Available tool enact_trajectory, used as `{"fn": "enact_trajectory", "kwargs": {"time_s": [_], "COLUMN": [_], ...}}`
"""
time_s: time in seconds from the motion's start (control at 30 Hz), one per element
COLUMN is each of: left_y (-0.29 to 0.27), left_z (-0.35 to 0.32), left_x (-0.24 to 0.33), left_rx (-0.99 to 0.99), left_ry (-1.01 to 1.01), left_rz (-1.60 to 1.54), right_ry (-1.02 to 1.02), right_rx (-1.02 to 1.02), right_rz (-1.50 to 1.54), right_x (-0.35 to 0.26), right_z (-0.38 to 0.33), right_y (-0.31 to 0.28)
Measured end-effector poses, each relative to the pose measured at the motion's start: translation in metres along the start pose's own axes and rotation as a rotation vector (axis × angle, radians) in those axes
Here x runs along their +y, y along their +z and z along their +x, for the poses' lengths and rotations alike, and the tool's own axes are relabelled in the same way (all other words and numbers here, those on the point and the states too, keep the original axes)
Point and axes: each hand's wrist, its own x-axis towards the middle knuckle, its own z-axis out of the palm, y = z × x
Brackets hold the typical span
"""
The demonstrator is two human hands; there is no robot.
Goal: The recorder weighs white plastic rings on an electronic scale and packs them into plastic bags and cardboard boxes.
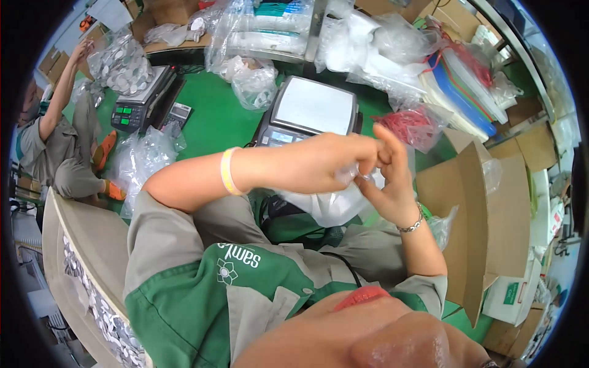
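Two bare hands close together above the lap, taken as the centre of the clock. Left hand, with a yellow-and-white band round the wrist, fingers curled in and grasping a bunched bit of clear plastic. Right hand, with a metal bracelet at the wrist, forefinger raised and thumb tip at the same plastic; impossible to tell whether gripping or merely touching. At seven o'clock, just under the left hand, a pale translucent bag; any join with the bunched plastic hidden.

At eleven o'clock, near the left hand, a scale with a pale platform, on a green surface. Behind, on the same line, clear-wrapped packs. At two o'clock, near the right hand, a clear bag of red strands. At four o'clock, beside the right forearm, an open cardboard box.

At eight o'clock, well apart, a large bin with many flat silvery pieces. At nine o'clock, loose clear bags and, farther out, a seated co-worker, one arm raised. At ten o'clock, a second scale under a clear bag of round silvery pieces, with a calculator just beside.
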Motion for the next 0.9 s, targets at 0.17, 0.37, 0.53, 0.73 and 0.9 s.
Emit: {"fn": "enact_trajectory", "kwargs": {"time_s": [0.17, 0.37, 0.53, 0.73, 0.9], "left_y": [-0.004, -0.005, -0.006, -0.033, -0.061], "left_z": [0.001, -0.004, -0.002, -0.015, -0.029], "left_x": [-0.009, -0.005, -0.002, -0.004, -0.034], "left_rx": [0.297, 0.302, 0.259, 0.194, 0.254], "left_ry": [0.389, 0.497, 0.721, 0.774, 0.462], "left_rz": [0.703, 0.778, 0.917, 0.843, 0.788], "right_ry": [0.355, 0.475, 0.197, 0.228, 0.270], "right_rx": [0.041, -0.251, -0.227, 0.158, 0.312], "right_rz": [0.387, 0.514, 0.091, 0.183, 0.334], "right_x": [-0.015, -0.013, -0.039, -0.044, -0.021], "right_z": [0.001, 0.001, 0.000, -0.017, -0.024], "right_y": [0.013, -0.005, -0.010, -0.020, -0.039]}}
